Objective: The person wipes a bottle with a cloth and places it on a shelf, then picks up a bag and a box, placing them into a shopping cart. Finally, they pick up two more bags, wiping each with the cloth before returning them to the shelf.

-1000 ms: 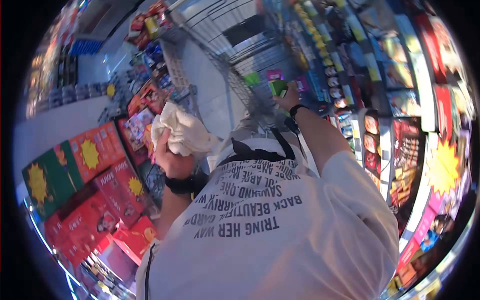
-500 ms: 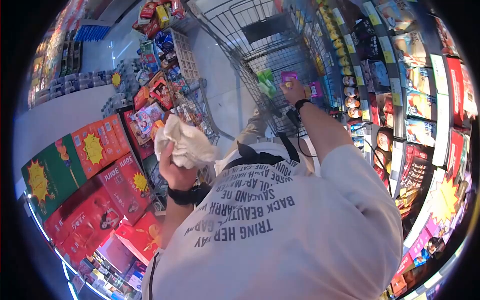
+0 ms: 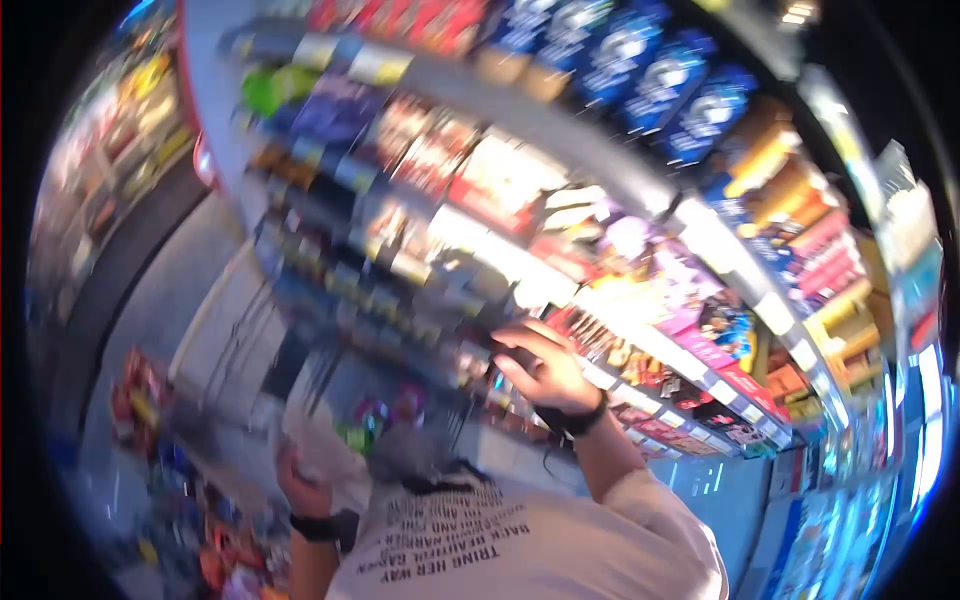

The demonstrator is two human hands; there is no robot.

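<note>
View is motion-blurred; fine detail is not resolving.

My right hand is reaching up and forward to the shelf, fingers curling, fingertips lying at the shelf's front edge just beside a row of red and dark packets. I cannot tell whether it is gripping anything: the area under the fingers is smearing into the shelf front.

My left hand is sitting low, near my chest, fingers closing round a pale cloth that is bunching up above the fist.

A wire cart is showing dimly beyond the cloth, well apart from my right hand, with green and pink items inside, too blurred for me to identify.
</note>
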